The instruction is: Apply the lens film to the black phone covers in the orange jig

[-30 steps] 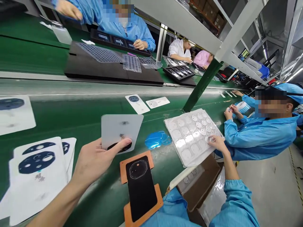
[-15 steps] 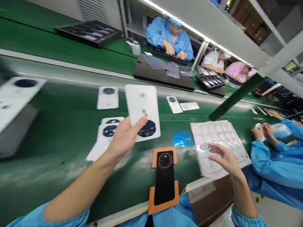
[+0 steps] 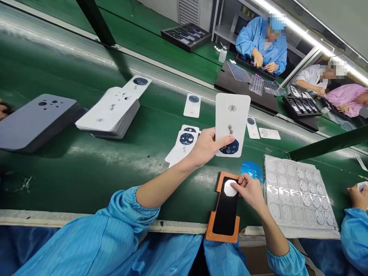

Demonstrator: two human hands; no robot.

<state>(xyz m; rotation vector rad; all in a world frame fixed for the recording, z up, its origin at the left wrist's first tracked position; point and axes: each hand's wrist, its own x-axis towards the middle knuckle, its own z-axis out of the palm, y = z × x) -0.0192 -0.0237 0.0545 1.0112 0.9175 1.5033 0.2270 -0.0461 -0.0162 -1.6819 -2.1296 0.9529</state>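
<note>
My left hand (image 3: 208,145) grips a white phone back panel (image 3: 233,111) by its lower end, thumb across the dark camera circle. It holds the panel raised, above the bench. Below it, at the bench's front edge, sits an orange fixture (image 3: 222,237) with a black phone-shaped bed (image 3: 224,214). My right hand (image 3: 251,190) pinches the right edge of a white disc-shaped piece (image 3: 229,188). This disc lies over the round camera area at the bed's upper end; whether it touches the bed I cannot tell.
A clear blister tray (image 3: 283,226) with white discs lies at right, near blue film (image 3: 250,168). Loose panels (image 3: 185,143) lie left of my hand. Stacks of white panels (image 3: 106,111) and grey panels (image 3: 37,122) stand farther left. A co-worker's hand (image 3: 358,197) is at far right.
My right hand has moved left from the blister tray to the fixture and now pinches a white disc. My left hand still holds the panel. The view has turned left.
</note>
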